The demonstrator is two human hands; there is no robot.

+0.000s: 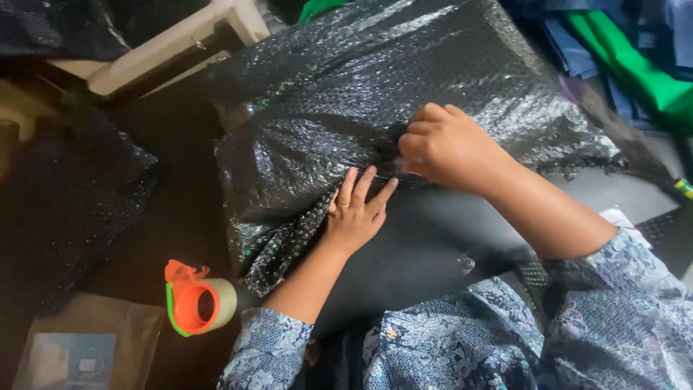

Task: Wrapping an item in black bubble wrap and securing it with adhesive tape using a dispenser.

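A large bundle wrapped in black bubble wrap (404,79) fills the middle of the view. My left hand (354,209) lies flat on its near edge, fingers spread, a ring on one finger, pressing the wrap down. My right hand (447,148) is just to the right and above it, fingers curled and pinching a fold of the wrap at the same seam. A smooth dark sheet (426,253) lies under my forearms. An orange and green tape dispenser (196,302) with a pale roll sits on the floor to the left of my left arm.
More black bubble wrap (72,188) is heaped at the left. A brown paper package with a blue label (86,347) lies at the bottom left. A cream wooden frame (166,50) stands at the top left, green and blue fabric (635,65) at the top right.
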